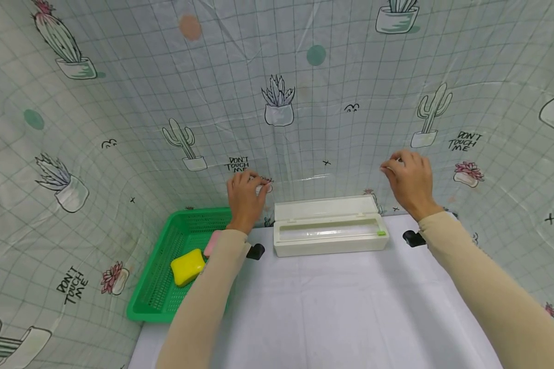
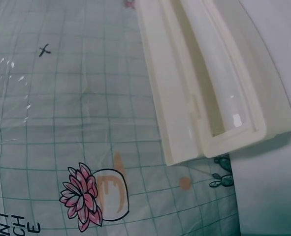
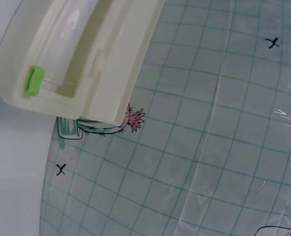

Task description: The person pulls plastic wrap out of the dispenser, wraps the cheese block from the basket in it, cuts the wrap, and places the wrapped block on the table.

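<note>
green basket [image 1: 156, 269], yellow block [image 1: 186, 267], cactus-print backdrop [image 1: 328, 136]

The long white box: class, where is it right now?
In the head view, the white box sits just right of center on the white tabletop, right of the green basket, lower in the picture than the left hand and right hand.

Soft, even light fills the head view, leaving the tabletop [image 1: 323, 312] in front of the white box [image 1: 331, 247] palely bright. Faint, smooth-edged shadows fall across it, to the box's left and ahead of its right end. Thin glare streaks pick out clear film [image 1: 315, 178] above the box. Both wrist views look dimmer and softer, with glints on the roll [image 3: 69, 44] inside the box.
</note>
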A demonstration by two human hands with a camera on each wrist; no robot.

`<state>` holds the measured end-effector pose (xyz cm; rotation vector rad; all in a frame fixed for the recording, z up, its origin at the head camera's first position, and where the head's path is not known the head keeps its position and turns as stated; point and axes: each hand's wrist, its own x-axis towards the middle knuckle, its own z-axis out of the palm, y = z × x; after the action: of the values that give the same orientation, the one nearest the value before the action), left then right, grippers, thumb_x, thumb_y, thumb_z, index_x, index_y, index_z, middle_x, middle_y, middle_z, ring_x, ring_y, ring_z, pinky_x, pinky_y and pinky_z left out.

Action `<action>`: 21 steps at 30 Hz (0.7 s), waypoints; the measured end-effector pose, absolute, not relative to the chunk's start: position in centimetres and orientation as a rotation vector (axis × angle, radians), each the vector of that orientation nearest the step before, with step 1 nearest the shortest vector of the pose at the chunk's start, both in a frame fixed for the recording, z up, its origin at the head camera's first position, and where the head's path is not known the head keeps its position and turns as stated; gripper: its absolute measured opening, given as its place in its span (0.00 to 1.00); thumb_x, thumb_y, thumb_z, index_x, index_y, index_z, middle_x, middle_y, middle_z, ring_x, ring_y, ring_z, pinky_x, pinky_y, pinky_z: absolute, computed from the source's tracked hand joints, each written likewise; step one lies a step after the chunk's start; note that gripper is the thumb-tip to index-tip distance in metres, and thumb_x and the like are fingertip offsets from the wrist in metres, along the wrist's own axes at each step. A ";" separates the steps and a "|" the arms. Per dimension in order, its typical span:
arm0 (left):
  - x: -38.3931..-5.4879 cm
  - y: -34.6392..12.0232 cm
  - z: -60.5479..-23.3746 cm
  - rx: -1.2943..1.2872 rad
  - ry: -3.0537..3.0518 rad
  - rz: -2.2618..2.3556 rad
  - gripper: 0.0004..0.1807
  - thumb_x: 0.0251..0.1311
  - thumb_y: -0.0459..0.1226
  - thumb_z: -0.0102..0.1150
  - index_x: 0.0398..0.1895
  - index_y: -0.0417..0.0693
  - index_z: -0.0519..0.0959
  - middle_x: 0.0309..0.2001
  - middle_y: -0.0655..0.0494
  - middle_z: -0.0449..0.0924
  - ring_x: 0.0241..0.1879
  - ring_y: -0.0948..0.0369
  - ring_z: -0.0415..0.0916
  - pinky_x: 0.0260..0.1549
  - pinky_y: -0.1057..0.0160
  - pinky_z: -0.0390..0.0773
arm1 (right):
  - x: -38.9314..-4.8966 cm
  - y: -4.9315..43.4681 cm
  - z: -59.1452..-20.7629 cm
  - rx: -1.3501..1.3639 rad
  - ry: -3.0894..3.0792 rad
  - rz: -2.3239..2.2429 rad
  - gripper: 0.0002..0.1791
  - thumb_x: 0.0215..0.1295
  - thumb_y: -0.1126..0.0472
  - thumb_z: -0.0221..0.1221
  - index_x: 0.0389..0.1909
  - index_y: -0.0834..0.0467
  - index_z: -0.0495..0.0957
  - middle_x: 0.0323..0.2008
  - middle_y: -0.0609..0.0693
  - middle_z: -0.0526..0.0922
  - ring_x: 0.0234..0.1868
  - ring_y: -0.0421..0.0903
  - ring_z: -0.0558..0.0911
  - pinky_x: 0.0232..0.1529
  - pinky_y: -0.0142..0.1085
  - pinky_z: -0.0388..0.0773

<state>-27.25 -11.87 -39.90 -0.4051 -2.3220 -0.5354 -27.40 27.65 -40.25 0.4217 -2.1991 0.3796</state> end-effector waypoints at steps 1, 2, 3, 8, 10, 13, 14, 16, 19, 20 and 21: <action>-27.3 -11.9 -39.8 -0.409 -2.314 -0.538 0.08 0.67 0.41 0.71 0.38 0.45 0.90 0.48 0.48 0.82 0.49 0.47 0.73 0.57 0.44 0.68 | -27.4 27.7 -40.1 0.424 -2.196 0.379 0.05 0.68 0.67 0.68 0.38 0.67 0.84 0.44 0.65 0.80 0.48 0.67 0.78 0.49 0.63 0.72; -27.4 -11.9 -39.6 -0.413 -2.308 -0.542 0.08 0.67 0.41 0.71 0.38 0.46 0.90 0.48 0.48 0.82 0.49 0.47 0.73 0.57 0.44 0.68 | -27.5 27.7 -40.0 0.426 -2.192 0.379 0.05 0.68 0.67 0.68 0.38 0.67 0.84 0.44 0.65 0.80 0.48 0.68 0.78 0.49 0.63 0.72; -27.4 -11.9 -39.5 -0.414 -2.304 -0.540 0.08 0.67 0.41 0.71 0.38 0.46 0.90 0.47 0.48 0.82 0.49 0.47 0.73 0.57 0.44 0.68 | -27.5 27.7 -39.9 0.427 -2.188 0.380 0.05 0.68 0.67 0.68 0.38 0.67 0.84 0.44 0.65 0.80 0.48 0.68 0.78 0.49 0.63 0.72; -27.6 -11.8 -38.7 -0.418 -2.305 -0.537 0.10 0.69 0.43 0.69 0.38 0.46 0.91 0.47 0.47 0.82 0.51 0.47 0.74 0.60 0.43 0.68 | -27.7 27.7 -39.1 0.426 -2.179 0.388 0.05 0.67 0.68 0.69 0.38 0.67 0.84 0.43 0.65 0.80 0.47 0.68 0.78 0.51 0.63 0.72; -27.8 -11.8 -38.4 -0.420 -2.307 -0.540 0.10 0.70 0.43 0.68 0.39 0.45 0.91 0.48 0.47 0.82 0.52 0.47 0.74 0.62 0.42 0.67 | -27.8 27.7 -38.8 0.424 -2.180 0.388 0.04 0.68 0.68 0.68 0.38 0.67 0.85 0.43 0.65 0.80 0.47 0.67 0.78 0.51 0.63 0.72; -28.0 -11.7 -38.0 -0.419 -2.304 -0.539 0.11 0.71 0.43 0.67 0.40 0.45 0.90 0.49 0.47 0.82 0.53 0.47 0.74 0.63 0.42 0.67 | -27.9 27.8 -38.2 0.418 -2.176 0.383 0.05 0.68 0.67 0.68 0.39 0.67 0.85 0.44 0.65 0.80 0.47 0.67 0.77 0.51 0.63 0.71; -28.0 -11.7 -37.8 -0.419 -2.305 -0.536 0.11 0.71 0.43 0.67 0.40 0.45 0.90 0.49 0.47 0.82 0.53 0.47 0.74 0.63 0.42 0.67 | -28.0 27.8 -38.1 0.415 -2.175 0.379 0.05 0.69 0.67 0.68 0.39 0.67 0.85 0.44 0.65 0.80 0.47 0.67 0.77 0.51 0.63 0.71; -28.2 -11.6 -37.5 -0.412 -2.304 -0.525 0.11 0.71 0.43 0.68 0.40 0.45 0.90 0.49 0.47 0.83 0.53 0.47 0.74 0.62 0.42 0.68 | -28.0 27.9 -37.8 0.413 -2.175 0.375 0.05 0.69 0.67 0.67 0.39 0.67 0.85 0.44 0.65 0.80 0.48 0.67 0.77 0.52 0.64 0.71; -28.2 -11.7 -37.2 -0.394 -2.313 -0.511 0.09 0.69 0.42 0.70 0.40 0.46 0.91 0.50 0.47 0.83 0.53 0.47 0.75 0.62 0.42 0.68 | -28.1 27.8 -37.6 0.413 -2.178 0.365 0.06 0.70 0.66 0.68 0.39 0.67 0.85 0.44 0.65 0.80 0.48 0.68 0.77 0.53 0.64 0.71; -28.1 -11.8 -37.1 -0.388 -2.317 -0.507 0.09 0.69 0.42 0.70 0.40 0.46 0.91 0.50 0.47 0.83 0.53 0.47 0.74 0.61 0.43 0.69 | -28.2 27.8 -37.5 0.413 -2.179 0.362 0.06 0.70 0.66 0.68 0.39 0.67 0.86 0.44 0.65 0.80 0.48 0.67 0.77 0.53 0.64 0.71; -28.1 -11.8 -37.1 -0.383 -2.319 -0.509 0.09 0.69 0.42 0.70 0.40 0.46 0.91 0.50 0.47 0.83 0.52 0.46 0.74 0.61 0.43 0.69 | -28.3 27.7 -37.5 0.415 -2.177 0.360 0.06 0.70 0.66 0.68 0.39 0.67 0.86 0.44 0.65 0.80 0.48 0.67 0.77 0.53 0.64 0.72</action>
<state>-28.13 -11.79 -37.08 -0.3827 -2.3195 -0.5089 -28.28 27.74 -37.47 0.4155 -2.1765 0.3598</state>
